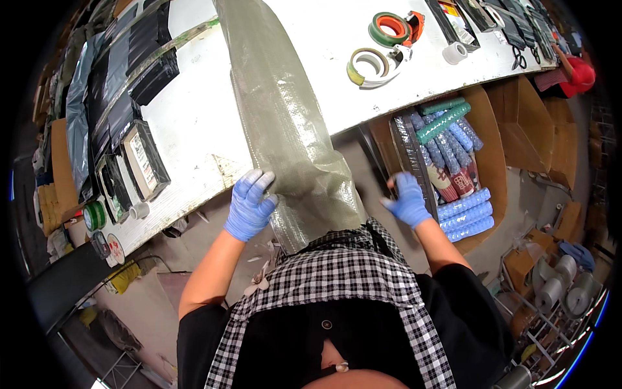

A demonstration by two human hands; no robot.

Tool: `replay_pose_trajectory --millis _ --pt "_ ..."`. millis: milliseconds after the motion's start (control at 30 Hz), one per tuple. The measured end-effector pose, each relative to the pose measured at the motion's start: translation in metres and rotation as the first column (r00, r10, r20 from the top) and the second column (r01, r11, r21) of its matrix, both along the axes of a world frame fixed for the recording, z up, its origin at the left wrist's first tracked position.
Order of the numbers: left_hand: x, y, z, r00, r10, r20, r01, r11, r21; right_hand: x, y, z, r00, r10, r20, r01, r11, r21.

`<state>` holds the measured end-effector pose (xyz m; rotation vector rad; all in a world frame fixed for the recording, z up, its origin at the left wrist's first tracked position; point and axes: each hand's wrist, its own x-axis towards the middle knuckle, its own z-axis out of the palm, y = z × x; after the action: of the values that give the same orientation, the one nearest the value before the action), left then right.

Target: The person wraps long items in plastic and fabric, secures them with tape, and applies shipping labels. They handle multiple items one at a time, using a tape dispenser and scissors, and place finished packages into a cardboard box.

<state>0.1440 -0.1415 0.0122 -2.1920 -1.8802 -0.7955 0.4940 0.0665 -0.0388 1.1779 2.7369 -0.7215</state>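
A long, greenish, see-through plastic bag (278, 97) lies across the white table and hangs over its front edge toward my apron. Blue gloves cover both hands. At the bag's left edge is my left hand (251, 202), its fingertips and thumb touching the film from above with a gap between them. To the right of the bag, apart from it, my right hand (408, 201) has its fingers spread and holds nothing. It is beside the near wall of an open carton (486, 129). Colourful rolled packages wrapped in bubble film (463, 211) fill that carton.
Two tape dispensers (370, 68) sit on the white table (343, 39) beyond the bag. Black packages (146, 58) and a box of labels (142, 159) are at left. Another open carton (528, 123) stands farther right, near a person in red (578, 76). Metallic rolls (560, 279) are at lower right.
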Motion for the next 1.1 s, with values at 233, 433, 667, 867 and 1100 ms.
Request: replay_pose_trajectory --millis 233,433,667,867,1100 --pt "-0.006 0.007 0.006 0.971 -0.238 -0.008 0.234 0.962 -0.140 -0.119 0.000 0.003 0.643 0.559 -0.523 -0.208 0.785 0.583" --pt "-0.005 0.003 0.009 0.984 -0.179 -0.024 0.178 0.984 -0.018 -0.101 0.024 -0.002 0.583 0.561 -0.588 -0.144 0.784 0.604" --pt "-0.002 0.005 0.006 0.817 0.038 0.575 0.095 0.975 -0.200 -0.121 0.028 0.016 0.461 0.500 -0.733 -0.466 0.840 0.279" --pt "0.038 -0.030 0.008 0.252 0.407 0.878 -0.103 0.913 -0.394 -0.103 -0.028 0.009 0.569 -0.354 -0.742 -0.168 0.833 -0.527" --pt "0.087 -0.015 -0.027 -0.345 0.539 0.768 -0.326 0.698 -0.637 -0.138 -0.051 0.001 0.568 -0.621 -0.540 0.267 0.760 -0.593"
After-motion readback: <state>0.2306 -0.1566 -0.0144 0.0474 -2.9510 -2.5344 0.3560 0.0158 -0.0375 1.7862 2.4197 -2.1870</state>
